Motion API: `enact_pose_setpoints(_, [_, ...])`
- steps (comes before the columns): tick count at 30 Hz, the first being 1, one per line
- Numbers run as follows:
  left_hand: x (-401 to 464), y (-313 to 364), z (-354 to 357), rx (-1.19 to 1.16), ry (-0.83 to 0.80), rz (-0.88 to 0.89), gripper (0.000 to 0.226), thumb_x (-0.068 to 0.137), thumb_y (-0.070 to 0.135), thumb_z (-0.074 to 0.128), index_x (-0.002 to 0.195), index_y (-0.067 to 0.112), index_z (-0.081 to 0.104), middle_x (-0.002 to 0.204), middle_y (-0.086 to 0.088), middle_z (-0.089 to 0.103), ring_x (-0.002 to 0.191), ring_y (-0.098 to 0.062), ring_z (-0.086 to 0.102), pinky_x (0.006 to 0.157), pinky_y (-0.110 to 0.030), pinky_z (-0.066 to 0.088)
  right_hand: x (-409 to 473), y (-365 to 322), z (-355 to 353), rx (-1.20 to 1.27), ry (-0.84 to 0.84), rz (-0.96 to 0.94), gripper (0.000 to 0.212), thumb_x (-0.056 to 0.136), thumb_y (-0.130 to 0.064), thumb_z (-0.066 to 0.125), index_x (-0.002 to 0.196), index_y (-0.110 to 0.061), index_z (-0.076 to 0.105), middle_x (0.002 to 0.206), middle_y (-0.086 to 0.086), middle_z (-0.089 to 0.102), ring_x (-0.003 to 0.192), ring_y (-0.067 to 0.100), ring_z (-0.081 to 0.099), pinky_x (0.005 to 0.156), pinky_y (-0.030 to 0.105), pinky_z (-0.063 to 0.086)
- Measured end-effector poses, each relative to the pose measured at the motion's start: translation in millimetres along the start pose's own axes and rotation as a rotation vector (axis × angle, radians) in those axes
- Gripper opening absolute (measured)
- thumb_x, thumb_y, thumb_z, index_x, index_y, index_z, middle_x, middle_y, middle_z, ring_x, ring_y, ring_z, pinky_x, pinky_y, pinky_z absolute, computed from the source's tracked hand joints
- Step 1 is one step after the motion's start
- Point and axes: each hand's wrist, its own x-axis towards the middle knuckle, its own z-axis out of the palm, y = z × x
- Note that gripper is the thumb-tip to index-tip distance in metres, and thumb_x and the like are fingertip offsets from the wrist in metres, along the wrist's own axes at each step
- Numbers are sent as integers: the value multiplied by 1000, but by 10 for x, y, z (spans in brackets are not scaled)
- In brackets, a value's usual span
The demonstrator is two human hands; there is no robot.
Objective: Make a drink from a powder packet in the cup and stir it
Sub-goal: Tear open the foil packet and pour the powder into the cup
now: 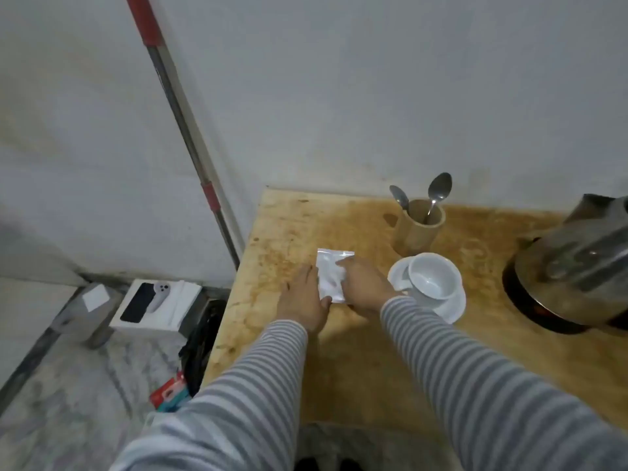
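Note:
A clear plastic powder packet [330,270] lies on the stained wooden table [356,362]. My left hand [303,299] rests at its left edge, thumb touching its lower corner. My right hand [365,285] covers its right side, fingers on top of it. Whether either hand grips it or only presses on it is unclear. Just right of my right hand, an empty white cup [433,275] sits on a white saucer [453,305]. Two metal spoons [438,190] stand in a tan holder [418,227] behind the cup.
A metal kettle [577,263] sits on a dark base at the table's right edge. The wall runs right behind the table. A red and metal pole [190,144] leans in the corner. On the floor to the left are a white box [156,305] and small items.

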Motion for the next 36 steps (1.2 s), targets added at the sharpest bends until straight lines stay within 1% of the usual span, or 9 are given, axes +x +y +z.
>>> enact_pose_setpoints(13, [82,-82,143,70,59,-29,55,94,36,44,146,24,31,159,4,19,147,-14,16,119,-40,11,471,-30,-71,-110,101,36,40,96,-14,42,134,-23,50,139,2,52,130,28,41,107,45,32])
enact_pose_setpoints(16, [83,-30,94,-19,93,-53,52,90,34,48,140,24,38,153,3,33,143,-15,26,117,-41,14,508,-85,-180,39,130,103,22,95,-19,48,108,-24,65,123,1,64,121,27,51,107,46,33])
enact_pose_setpoints(19, [179,86,-57,-368,178,-178,47,91,32,46,136,20,41,140,1,48,133,-21,42,115,-44,24,489,-128,-295,300,112,187,12,91,-21,56,82,-24,64,104,3,69,103,25,60,99,40,43])
enact_pose_setpoints(22, [306,159,-272,-559,237,-189,30,98,31,38,121,19,52,118,-4,64,105,-24,60,94,-41,46,409,-141,-396,501,111,203,18,88,-15,62,71,-19,61,90,4,64,92,22,60,80,27,43])
enact_pose_setpoints(25, [348,187,-435,-636,313,-156,20,98,28,41,89,20,57,83,0,61,81,-24,57,74,-33,42,300,-127,-489,575,99,167,14,86,-13,66,73,-17,62,81,1,62,84,17,56,75,25,39])
enact_pose_setpoints(28, [323,198,-492,-673,320,-97,18,96,24,48,89,18,64,86,1,63,83,-20,57,76,-31,42,166,-109,-563,602,74,130,20,86,-15,67,68,-22,60,72,-5,59,75,13,55,73,25,41])
enact_pose_setpoints(31, [275,212,-520,-597,304,-14,21,95,25,51,97,17,70,89,4,66,86,-17,58,80,-30,44,49,-115,-663,584,136,75,5,86,-19,67,86,-15,71,82,-1,65,76,11,58,71,24,45])
enact_pose_setpoints(34, [238,282,-536,-515,269,44,20,93,30,51,83,25,67,74,6,64,76,-19,59,71,-31,44,-58,-111,-780,522,160,52,12,86,-17,67,94,-10,74,87,1,68,84,14,61,80,29,49])
enact_pose_setpoints(36, [227,337,-552,-507,254,48,20,92,30,52,75,28,62,72,6,63,78,-23,61,77,-37,47,-123,-108,-832,489,178,54,10,85,-16,67,91,-12,74,84,-2,67,79,12,59,79,28,48])
